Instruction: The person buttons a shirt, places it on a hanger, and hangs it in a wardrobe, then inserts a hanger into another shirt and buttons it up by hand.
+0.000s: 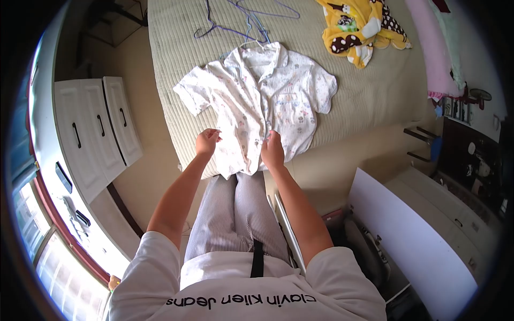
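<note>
A white short-sleeved button shirt [289,107] with a small print lies face up on the bed, collar away from me, lower hem hanging at the bed's near edge. My left hand [207,142] is closed at the shirt's left side, fingertips pinched on the cloth. At the front opening, low on the button strip, my right hand [273,148] is closed on the fabric. The shirt's left half is bunched in folds between my hands. A pale hanger hook [255,43] shows at the collar.
Purple and blue wire hangers [211,27] lie beyond the collar on the ribbed bedspread [369,96]. A yellow patterned cloth [353,32] is heaped at the far right. White drawers [96,128] stand left; a white panel [412,241] stands right.
</note>
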A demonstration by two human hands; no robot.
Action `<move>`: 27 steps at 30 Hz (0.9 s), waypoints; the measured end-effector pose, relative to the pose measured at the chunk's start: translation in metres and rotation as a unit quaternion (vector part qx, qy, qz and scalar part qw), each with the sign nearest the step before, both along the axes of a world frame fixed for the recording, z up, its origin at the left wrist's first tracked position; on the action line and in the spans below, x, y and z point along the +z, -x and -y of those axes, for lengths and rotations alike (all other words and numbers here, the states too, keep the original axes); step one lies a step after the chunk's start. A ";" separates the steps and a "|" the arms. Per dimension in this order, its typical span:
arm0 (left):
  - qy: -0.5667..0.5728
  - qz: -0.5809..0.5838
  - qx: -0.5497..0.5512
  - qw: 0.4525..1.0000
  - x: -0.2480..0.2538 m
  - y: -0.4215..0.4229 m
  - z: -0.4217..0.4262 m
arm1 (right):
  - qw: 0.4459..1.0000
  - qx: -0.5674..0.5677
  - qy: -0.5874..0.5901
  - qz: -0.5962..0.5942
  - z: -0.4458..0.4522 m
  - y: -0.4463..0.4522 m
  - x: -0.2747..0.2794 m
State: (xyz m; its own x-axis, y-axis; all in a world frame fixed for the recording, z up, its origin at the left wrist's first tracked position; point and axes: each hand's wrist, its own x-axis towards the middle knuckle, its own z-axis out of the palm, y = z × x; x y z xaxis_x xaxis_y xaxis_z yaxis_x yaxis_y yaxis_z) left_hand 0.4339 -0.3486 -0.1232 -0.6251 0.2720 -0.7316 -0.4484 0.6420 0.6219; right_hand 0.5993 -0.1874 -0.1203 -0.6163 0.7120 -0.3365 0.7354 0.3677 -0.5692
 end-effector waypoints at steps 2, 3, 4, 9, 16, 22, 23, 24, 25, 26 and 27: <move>0.016 -0.038 -0.014 0.999 -0.002 0.020 -0.006 | 1.000 0.004 0.014 -0.019 -0.017 0.021 0.001; 0.017 -0.060 -0.024 0.998 -0.002 0.030 -0.009 | 0.999 0.007 0.023 -0.026 -0.025 0.032 0.001; 0.019 -0.082 -0.035 0.996 -0.003 0.039 -0.013 | 0.999 0.025 -0.010 -0.037 -0.033 0.044 0.000; 0.009 -0.135 -0.080 0.988 -0.016 0.090 -0.047 | 0.998 0.055 -0.004 -0.022 -0.086 0.110 -0.010; 0.015 -0.115 -0.087 0.989 -0.031 0.144 -0.110 | 0.979 0.198 -0.041 0.029 -0.159 0.194 -0.004; 0.075 -0.273 -0.302 0.910 -0.054 0.161 -0.133 | 0.975 0.202 -0.071 -0.064 -0.186 0.233 -0.051; 0.087 -0.214 -0.314 0.921 -0.058 0.167 -0.137 | 0.975 0.200 -0.065 -0.073 -0.190 0.239 -0.062; 0.098 -0.235 -0.328 0.910 -0.060 0.169 -0.138 | 0.971 0.214 -0.067 -0.079 -0.196 0.244 -0.071; 0.109 -0.255 -0.342 0.898 -0.063 0.168 -0.140 | 0.970 0.224 -0.068 -0.067 -0.199 0.246 -0.079; 0.121 -0.230 -0.340 0.904 -0.065 0.165 -0.143 | 0.968 0.232 -0.070 -0.057 -0.203 0.250 -0.087; 0.134 -0.204 -0.340 0.908 -0.066 0.160 -0.146 | 0.967 0.239 -0.071 -0.047 -0.206 0.253 -0.092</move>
